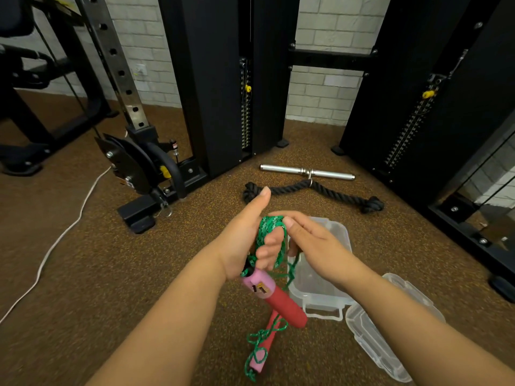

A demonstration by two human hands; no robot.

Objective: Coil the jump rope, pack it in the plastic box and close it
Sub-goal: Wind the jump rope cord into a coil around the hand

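Observation:
A green jump rope (271, 232) is looped several times around my left hand (250, 240), whose thumb points up. One pink-and-red handle (274, 298) hangs just below that hand. My right hand (309, 243) pinches the rope at the top of the loops. The second handle (264, 348) lies on the floor below, with loose rope tangled over it. An open clear plastic box (320, 285) stands on the floor under my right hand, and its clear lid (376, 332) lies beside it on the right.
A steel bar (306, 171) and a thick black rope attachment (312, 192) lie on the brown floor beyond the box. Black gym machine frames (220, 87) stand behind and to the right. A white cable (58, 240) runs across the floor at left.

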